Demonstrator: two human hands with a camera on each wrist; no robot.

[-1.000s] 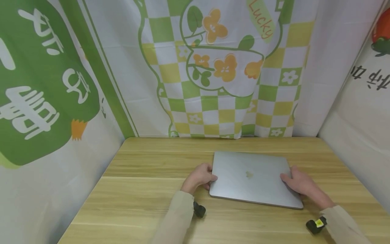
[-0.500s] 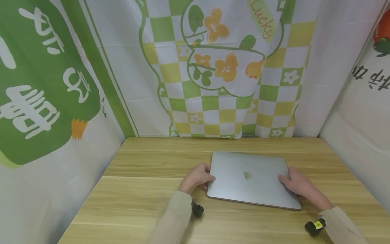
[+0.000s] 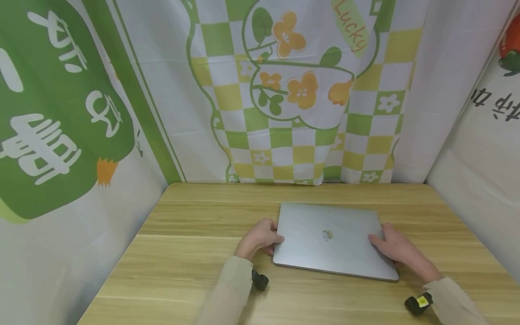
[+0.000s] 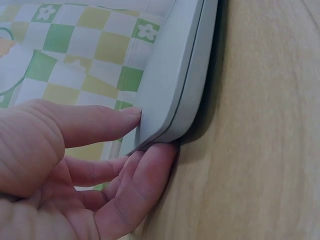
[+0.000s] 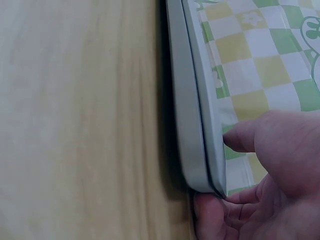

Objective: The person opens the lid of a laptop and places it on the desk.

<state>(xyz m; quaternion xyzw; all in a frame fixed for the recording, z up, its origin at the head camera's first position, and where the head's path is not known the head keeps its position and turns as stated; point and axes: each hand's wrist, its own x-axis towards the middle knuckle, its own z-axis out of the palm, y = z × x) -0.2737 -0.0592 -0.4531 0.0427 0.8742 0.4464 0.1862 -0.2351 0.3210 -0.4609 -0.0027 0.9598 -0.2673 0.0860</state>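
A closed silver laptop with a logo on its lid lies slightly turned on the wooden table. My left hand grips its left edge; in the left wrist view the thumb rests on the lid and curled fingers reach under the side. At the right edge my right hand holds it the same way. The right wrist view has the thumb on the lid and a fingertip beneath the laptop's corner. A thin dark shadow runs under the laptop's front edge.
The wooden table stretches out on all sides of the laptop. Behind it hangs a checkered green and yellow curtain. Printed cloth walls close in the left and right. Small black cameras sit at both wrists.
The laptop has slid a little to the left and slightly toward me. Both hands have moved along with it, keeping their grip on its sides.
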